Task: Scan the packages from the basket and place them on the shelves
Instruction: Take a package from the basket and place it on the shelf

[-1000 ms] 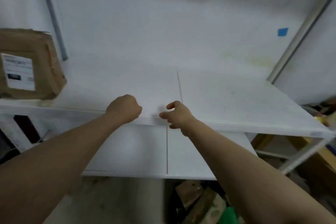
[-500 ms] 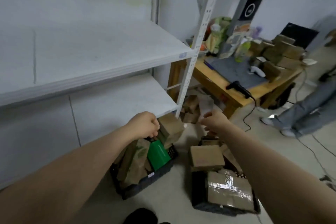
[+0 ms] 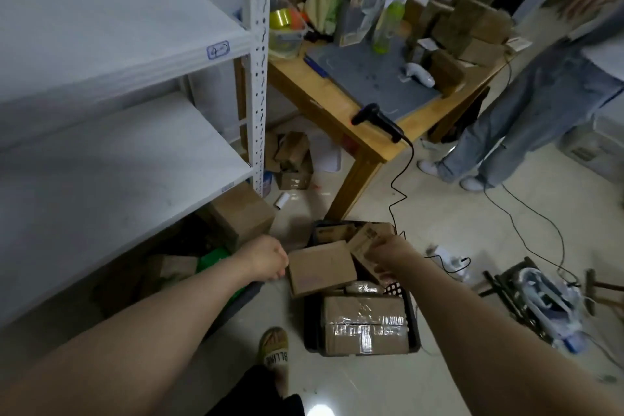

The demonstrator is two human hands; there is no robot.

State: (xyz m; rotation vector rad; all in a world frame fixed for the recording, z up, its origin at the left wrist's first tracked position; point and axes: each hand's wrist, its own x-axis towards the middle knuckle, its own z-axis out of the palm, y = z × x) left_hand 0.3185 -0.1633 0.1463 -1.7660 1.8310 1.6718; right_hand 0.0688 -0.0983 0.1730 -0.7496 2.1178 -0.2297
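Progress: early, by my read. Top shelf (image 3: 118, 27) and lower shelf (image 3: 118, 159) are only partly in frame. The only shelved pkg seen is the labelled box from 1 s ago, now out of view. Basket (image 3: 414, 324) sits on the floor near the table leg and holds several pkgs yet: flat box (image 3: 320, 268) on top, taped box (image 3: 364, 326) at the near end, more beneath. So most of the load is left to scan + shelve.

Step in hand: pick. R hand (image 3: 393, 255) is down in the basket, fingers and thumb wrapped on small box (image 3: 366, 240). That box is tilted at the basket's far end, label patch up, just beside the flat box. Can't tell if it's lifted clear.

L hand (image 3: 266, 258) is just left of the basket, by the flat box's edge. Fingers look curled into a fist w/ nothing in them; palm side hidden, so not certain.

Scanner (image 3: 376, 118) lies at the front edge of table (image 3: 314, 91), cord trailing to the floor, well apart from both hands. Next needs: small box up to scanner, label facing it, then onto a shelf.

Vs earlier: 1 s ago both hands were at a shelf's front edge. At 0.5 s the view had swung right + down to the baskets, R hand reaching, nothing gripped. Now the view is over the basket and R hand has landed on the small box. L hand's fist shape is unchanged.
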